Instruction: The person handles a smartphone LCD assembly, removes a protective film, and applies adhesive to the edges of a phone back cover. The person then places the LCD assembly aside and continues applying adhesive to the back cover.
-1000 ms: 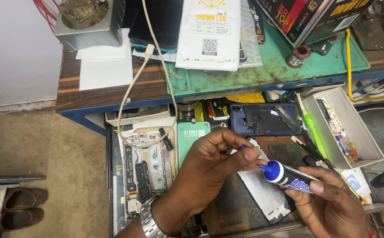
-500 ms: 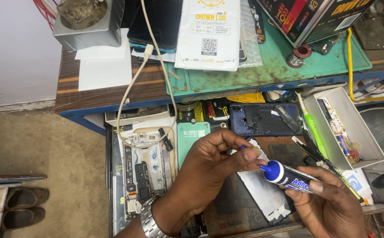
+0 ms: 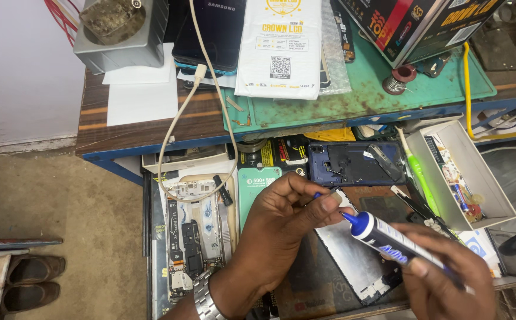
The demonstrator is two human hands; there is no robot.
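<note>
A: The right hand [image 3: 447, 275] is curled around the barrel of a white glue tube [image 3: 397, 244], fingers wrapped and pressed together near its rear; the blue nozzle [image 3: 353, 220] points up and left toward the other hand.

B: And the left hand [image 3: 290, 210]?

A: Fingers bent inward, thumb and forefinger pinching something small right at the nozzle tip, perhaps a cap; it is too small to tell; a metal watch band [image 3: 204, 296] sits on that wrist.

B: How does the tube handle, in your judgement?

A: Light and soft-walled, I think; it probably yields to a squeeze, so a grip at mid-barrel looks sensible, with the thin nozzle left alone as the delicate part; the surface looks smooth, possibly slippery.

B: Where is it relative to the rest?

A: Held in the air above an open drawer, just over a bare phone frame [image 3: 359, 261] lying flat; a dark blue phone back shell [image 3: 353, 163] lies beyond it, a green toothbrush [image 3: 418, 175] leans beside a white box [image 3: 489, 178] of small parts; above, the desk [image 3: 151, 127] carries a green mat [image 3: 388, 98], a white pouch [image 3: 279, 47] and a white cable [image 3: 175, 127].
</note>
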